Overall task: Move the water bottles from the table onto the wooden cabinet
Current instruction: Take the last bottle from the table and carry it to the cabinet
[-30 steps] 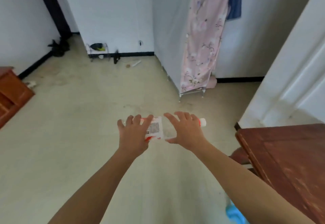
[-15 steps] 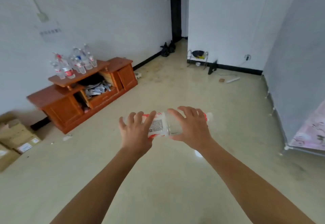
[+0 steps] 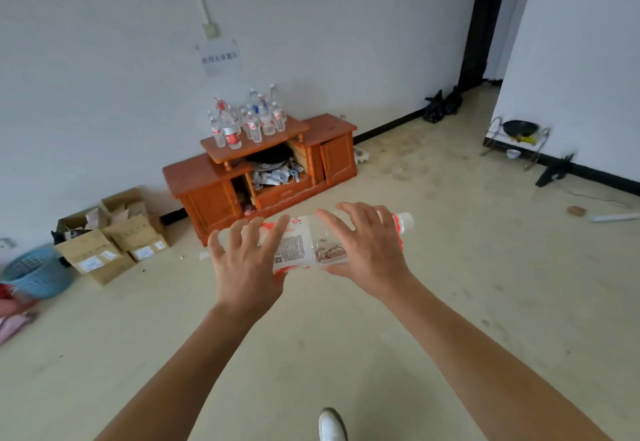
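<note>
I hold one water bottle [image 3: 294, 248] sideways in front of me, above the floor [image 3: 467, 302], with both hands on it. My left hand [image 3: 247, 267] wraps the base end, fingers curled over the top of the bottle and onto the edge of its white and red label. My right hand [image 3: 367, 250] grips the clear upper half, fingers arched over it and the thumb tucked underneath. The white cap [image 3: 406, 223] pokes out past my right hand, pointing right.

Straight beyond my hands, well apart from them, the wooden cabinet [image 3: 195, 175] stands against the white wall. A cluster of bottles [image 3: 247, 123] stands upright on its raised top shelf. Its middle compartment is open and stuffed with a jumble of papers [image 3: 273, 172].

Left of my left hand and farther off, cardboard boxes [image 3: 93, 257] sit on the floor beside the cabinet, with a blue basket [image 3: 38, 272] further left. Below my hands, between my forearms, the toe of a white shoe [image 3: 331, 425] shows.
</note>
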